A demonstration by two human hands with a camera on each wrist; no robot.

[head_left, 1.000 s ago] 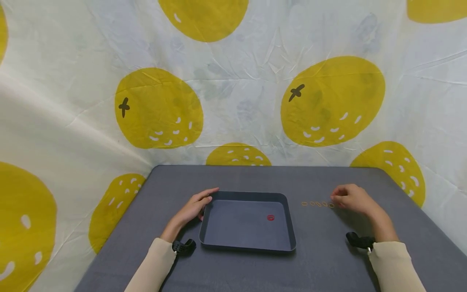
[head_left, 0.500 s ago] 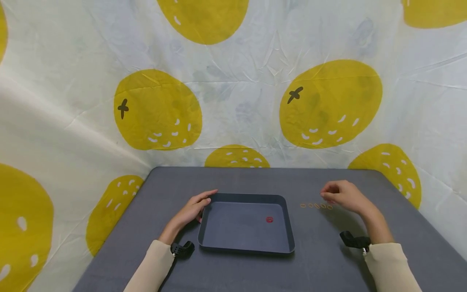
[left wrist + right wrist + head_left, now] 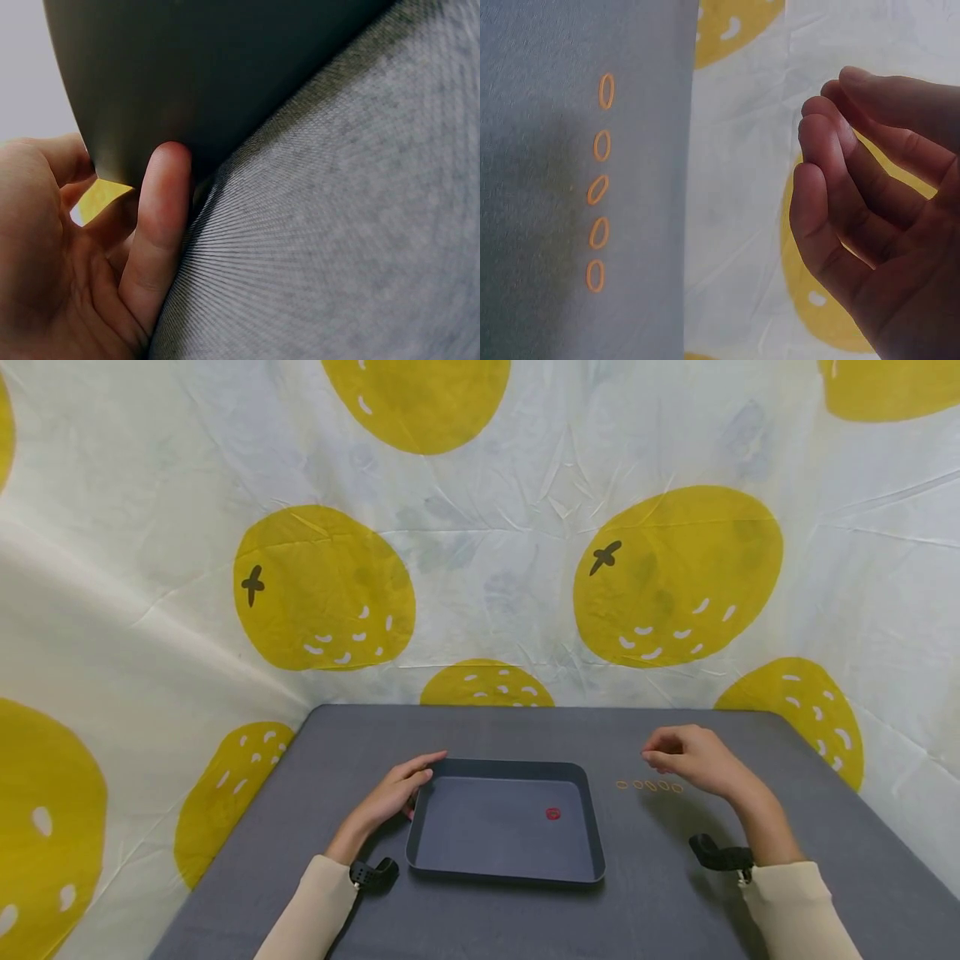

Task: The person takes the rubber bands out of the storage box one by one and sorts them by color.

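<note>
My left hand (image 3: 395, 789) holds the dark grey rectangular tray (image 3: 510, 868) at its far left corner. In the left wrist view, one finger (image 3: 166, 191) presses on the outer wall of the tray and others reach round the corner. A small red loop-like piece (image 3: 552, 814) lies inside the tray, toward the right. My right hand (image 3: 693, 762) hovers above and behind a row of several small orange loops (image 3: 598, 189), which look like rubber bands. Its fingers are loosely curved, with nothing visible between them.
The tray and loops rest on a grey cloth-covered table (image 3: 480, 922). A white curtain with yellow fruit prints (image 3: 678, 577) hangs behind it and at the sides. Both wrists carry a black camera (image 3: 720, 853).
My right hand has moved left and slightly up over the orange loops. The left hand stays at the tray corner. The head view has shifted a little.
</note>
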